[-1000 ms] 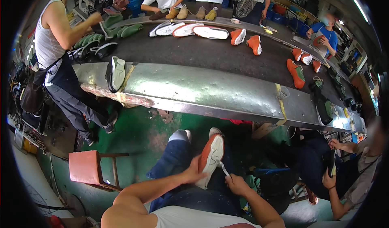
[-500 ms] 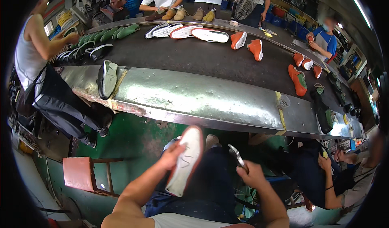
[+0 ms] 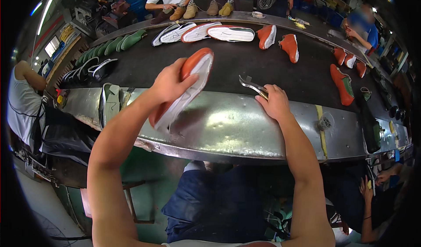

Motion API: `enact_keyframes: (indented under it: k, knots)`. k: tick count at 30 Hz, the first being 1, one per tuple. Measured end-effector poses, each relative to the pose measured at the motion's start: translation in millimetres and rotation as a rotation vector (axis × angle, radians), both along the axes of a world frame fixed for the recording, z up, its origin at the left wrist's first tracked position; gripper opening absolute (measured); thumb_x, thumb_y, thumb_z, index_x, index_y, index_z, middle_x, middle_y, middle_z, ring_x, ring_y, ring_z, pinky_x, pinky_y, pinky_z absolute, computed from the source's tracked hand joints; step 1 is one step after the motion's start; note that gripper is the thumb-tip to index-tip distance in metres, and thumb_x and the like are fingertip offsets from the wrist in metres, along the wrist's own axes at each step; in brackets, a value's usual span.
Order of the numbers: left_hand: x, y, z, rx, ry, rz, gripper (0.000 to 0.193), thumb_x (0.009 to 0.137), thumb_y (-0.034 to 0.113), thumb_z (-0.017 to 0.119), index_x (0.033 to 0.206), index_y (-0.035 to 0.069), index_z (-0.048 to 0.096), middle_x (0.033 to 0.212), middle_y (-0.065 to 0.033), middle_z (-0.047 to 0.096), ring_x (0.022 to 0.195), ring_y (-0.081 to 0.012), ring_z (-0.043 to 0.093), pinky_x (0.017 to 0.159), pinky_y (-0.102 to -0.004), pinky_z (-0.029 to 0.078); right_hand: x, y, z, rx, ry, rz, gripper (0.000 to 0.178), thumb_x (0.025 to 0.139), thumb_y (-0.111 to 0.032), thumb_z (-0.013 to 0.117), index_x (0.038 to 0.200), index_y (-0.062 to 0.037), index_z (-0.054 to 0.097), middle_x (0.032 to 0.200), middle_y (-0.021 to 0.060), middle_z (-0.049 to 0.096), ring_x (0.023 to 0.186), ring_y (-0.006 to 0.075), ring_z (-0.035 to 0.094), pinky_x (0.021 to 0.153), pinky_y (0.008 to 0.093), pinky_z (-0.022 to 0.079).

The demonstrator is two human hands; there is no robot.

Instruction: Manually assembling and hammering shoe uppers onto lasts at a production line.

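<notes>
My left hand (image 3: 172,84) is closed around the middle of an orange shoe (image 3: 198,59) with a whitish sole. The shoe is tilted, toe up and away, above the bench's metal edge, its sole facing right. My right hand (image 3: 275,101) grips steel pliers (image 3: 251,85) with a curved jaw, resting at the border of the metal edge and the dark belt. The jaws point left toward the shoe and are apart from it. My palm hides most of the pliers' handles.
Across the dark belt (image 3: 149,67), several orange-and-white shoes (image 3: 231,33) lie in a row. Green shoes (image 3: 131,40) stand far left. On the metal edge (image 3: 223,124) sit a grey-green shoe (image 3: 112,101) and a clear cup (image 3: 326,121). Co-workers flank the bench and stand behind it.
Both my hands have risen from over my lap to the bench, carrying the shoe and the pliers. The shoe has turned from showing its sole flat to showing its orange side.
</notes>
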State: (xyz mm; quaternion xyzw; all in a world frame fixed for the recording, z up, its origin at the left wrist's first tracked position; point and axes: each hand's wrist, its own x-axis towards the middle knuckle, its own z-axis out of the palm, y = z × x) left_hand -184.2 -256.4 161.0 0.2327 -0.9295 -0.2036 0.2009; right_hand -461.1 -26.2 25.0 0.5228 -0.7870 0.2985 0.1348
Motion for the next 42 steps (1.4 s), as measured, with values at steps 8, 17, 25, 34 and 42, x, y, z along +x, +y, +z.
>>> enact_keyframes:
  k: [8,17,25,34,42]
  knots:
    - [-153.2,-76.3,-49.9,-0.708,-0.344,-0.114,0.066,0.087,0.038,0.069,0.138,0.003,0.047,0.114,-0.017,0.065,0.109,-0.0328,0.061,0.097,-0.0435,0.043,-1.9,-4.5,-2.3,0.005,-0.154,0.035,0.045,0.08,-0.03,0.079,0.112,-0.0044,0.06,0.102,0.0145,0.063,0.099,0.0356,0.061,0.086,0.0456,0.049]
    - [-212.3,-85.4,-114.6,-0.809,-0.347,-0.259,0.065,0.094,0.04,0.064,0.145,0.003,0.046,0.14,-0.0182,0.053,0.133,-0.0344,0.048,0.112,-0.0471,0.036,-1.2,-7.3,4.9,0.103,-0.256,-0.027,0.048,0.08,-0.03,0.079,0.115,-0.0051,0.059,0.108,0.0143,0.063,0.104,0.0349,0.061,0.09,0.0448,0.049]
    - [-158.7,-241.0,-90.3,0.053,0.556,0.27,0.04,0.096,0.03,0.061,0.121,0.0,0.064,0.118,-0.0208,0.068,0.112,-0.0363,0.064,0.1,-0.043,0.048,3.3,-14.7,13.1,0.162,-0.305,-0.074,0.047,0.077,-0.027,0.082,0.113,-0.0042,0.061,0.108,0.0139,0.065,0.102,0.0346,0.062,0.09,0.044,0.049]
    - [-127.0,-422.0,-147.3,0.064,0.21,0.922,0.073,0.088,0.068,0.058,0.149,0.029,0.047,0.166,-0.0155,0.012,0.153,-0.0373,0.011,0.117,-0.0601,0.024,3.9,-15.0,12.6,0.211,-0.285,-0.16,0.049,0.072,-0.024,0.086,0.109,-0.0037,0.061,0.105,0.015,0.065,0.096,0.0351,0.064,0.084,0.0432,0.052]
    - [-131.3,-484.5,-135.4,0.149,-0.027,0.826,0.092,0.075,0.086,0.056,0.149,0.031,0.049,0.167,-0.0174,0.008,0.153,-0.0412,0.007,0.119,-0.0582,0.02,3.5,-19.3,0.9,0.139,-0.233,-0.08,0.056,0.066,-0.021,0.091,0.11,-0.0046,0.06,0.101,0.0155,0.065,0.086,0.0319,0.066,0.075,0.0406,0.054]
